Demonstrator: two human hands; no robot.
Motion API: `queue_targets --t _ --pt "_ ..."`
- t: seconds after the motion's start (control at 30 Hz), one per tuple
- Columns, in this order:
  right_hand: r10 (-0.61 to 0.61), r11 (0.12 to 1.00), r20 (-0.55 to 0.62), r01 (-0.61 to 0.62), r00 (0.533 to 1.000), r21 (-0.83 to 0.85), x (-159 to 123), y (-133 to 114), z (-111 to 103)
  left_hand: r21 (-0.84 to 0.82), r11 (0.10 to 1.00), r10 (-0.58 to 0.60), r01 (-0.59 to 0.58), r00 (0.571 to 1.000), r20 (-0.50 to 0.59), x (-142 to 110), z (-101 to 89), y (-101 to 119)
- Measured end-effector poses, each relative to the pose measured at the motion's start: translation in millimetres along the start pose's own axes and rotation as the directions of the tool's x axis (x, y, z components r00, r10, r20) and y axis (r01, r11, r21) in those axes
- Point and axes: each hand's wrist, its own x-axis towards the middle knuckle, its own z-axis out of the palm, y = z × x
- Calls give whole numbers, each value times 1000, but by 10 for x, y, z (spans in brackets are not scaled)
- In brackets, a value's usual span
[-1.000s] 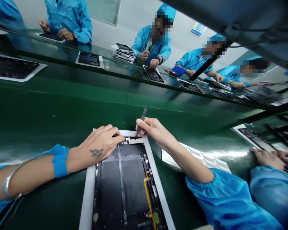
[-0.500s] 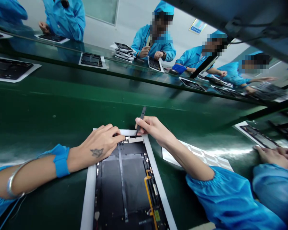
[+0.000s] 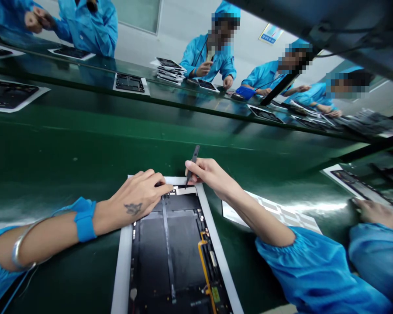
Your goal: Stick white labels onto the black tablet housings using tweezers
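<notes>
A black tablet housing [image 3: 150, 248] with exposed inner parts lies on a white backing [image 3: 120, 270] before me. My right hand [image 3: 211, 176] pinches dark tweezers [image 3: 195, 152], tips down at a pale strip [image 3: 186, 191] along the housing's far edge. At the strip's left end rests my left hand [image 3: 140, 192]; its fingers are curled and their tips press at the far edge. Whatever lies under those fingertips is hidden. An orange flat cable [image 3: 203, 257] runs down the housing's right side.
A white sheet with grey patches [image 3: 281, 213] lies partly behind my right forearm. At right, a co-worker's hand [image 3: 380, 213] is by another housing [image 3: 350, 181]. Several housings [image 3: 131, 83] and a stack [image 3: 170, 69] line the far bench, with people in blue behind.
My hands and the tweezers stay almost in place at the strip. The housings across the bench have shifted slightly, and co-workers' hands have moved.
</notes>
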Motion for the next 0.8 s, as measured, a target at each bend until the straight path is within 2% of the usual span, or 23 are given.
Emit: queue_targets --t 0.2,0.6,0.8 --pt "-11 1000 7 11 1000 -6 5 1 -4 5 1000 -15 15 999 43 16 -15 15" --pt "-4 1000 12 4 1000 1 25 21 1 59 998 36 -33 998 -48 -10 -12 11" --pt "6 1000 9 -5 1000 -30 24 11 -6 11 999 31 -31 1000 4 -7 -25 -4"
